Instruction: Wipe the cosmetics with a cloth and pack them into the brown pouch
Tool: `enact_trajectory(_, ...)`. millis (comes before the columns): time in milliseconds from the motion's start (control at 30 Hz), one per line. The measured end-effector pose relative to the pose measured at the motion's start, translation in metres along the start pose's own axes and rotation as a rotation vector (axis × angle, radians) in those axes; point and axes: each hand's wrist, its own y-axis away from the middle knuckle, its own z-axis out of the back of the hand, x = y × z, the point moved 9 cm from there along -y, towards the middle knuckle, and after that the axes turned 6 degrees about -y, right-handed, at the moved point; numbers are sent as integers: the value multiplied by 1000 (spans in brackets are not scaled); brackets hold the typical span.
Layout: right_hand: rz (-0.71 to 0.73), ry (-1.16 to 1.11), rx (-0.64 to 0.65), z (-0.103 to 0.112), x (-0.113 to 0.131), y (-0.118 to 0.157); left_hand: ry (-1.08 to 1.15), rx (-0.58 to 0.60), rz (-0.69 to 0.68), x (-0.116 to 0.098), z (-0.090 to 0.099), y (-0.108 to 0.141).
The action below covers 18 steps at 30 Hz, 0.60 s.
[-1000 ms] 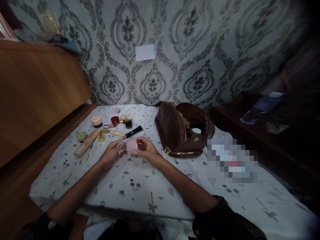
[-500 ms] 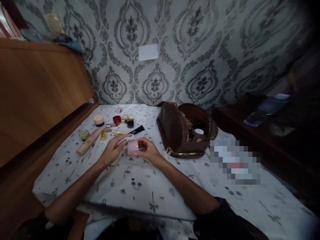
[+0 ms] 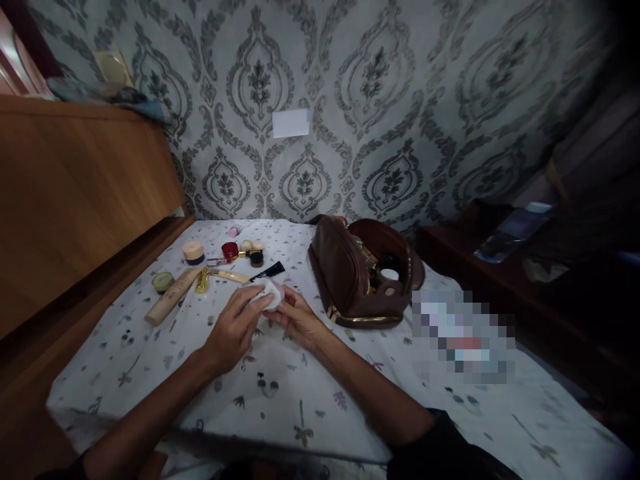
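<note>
My left hand (image 3: pixel 235 327) is closed on a white wipe (image 3: pixel 269 293), pressing it against a small pink jar (image 3: pixel 279 291). The jar is mostly hidden behind the wipe and fingers. Fingers of my right hand (image 3: pixel 299 319) are wrapped round the jar from the right. Just beyond the hands lie a black tube (image 3: pixel 267 272), a brush (image 3: pixel 230 275) and a gold tube (image 3: pixel 202 280). A long beige tube (image 3: pixel 173 297) lies to their left.
An open brown bag (image 3: pixel 345 273) holding cosmetics stands right of my hands. Farther left are a green jar (image 3: pixel 163 282), a beige-and-navy jar (image 3: pixel 193 253) and a red jar (image 3: pixel 230 250). A wooden cabinet (image 3: pixel 85 200) borders the left side. A blurred-out item (image 3: pixel 463 337) lies right.
My left hand has brought the wipe onto the jar, which now hardly shows. Both hands are closer together. The view has shifted slightly.
</note>
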Motion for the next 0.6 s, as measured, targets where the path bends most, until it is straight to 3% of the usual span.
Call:
enact_trajectory(267,-16,-12,43,-3,5,3,66,41,96,12,-2,-2)
enact_trajectory(433,-30,-19,58,-6,2,3,93,27,335,37,-1,-1)
enact_trajectory(600,84,88,-30,1,10,0,290,-4,686,67,-6,16)
